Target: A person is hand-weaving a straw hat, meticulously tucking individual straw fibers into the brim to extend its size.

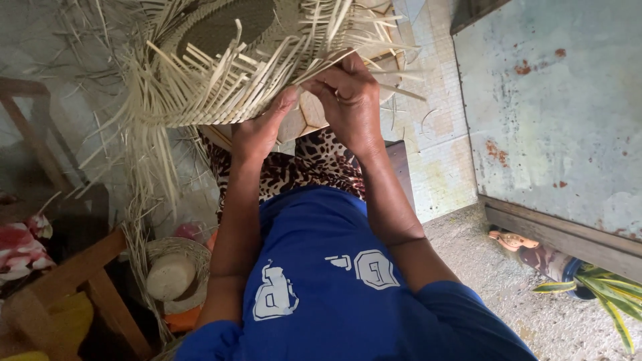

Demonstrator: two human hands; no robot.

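A finished straw hat [175,273] lies low on the floor, crown up, and serves as the landmark here. Just left of it stand the wooden legs of a chair [80,281], with a red and white patterned cloth [20,246] beyond that, further left. Just above the hat sits a small pink object [192,231], too blurred to tell. Far to the hat's right rises a pale blue metal panel [555,113] spotted with rust, and below that panel a striped green and yellow plant [602,294] spreads over the gravelly concrete floor [508,301].
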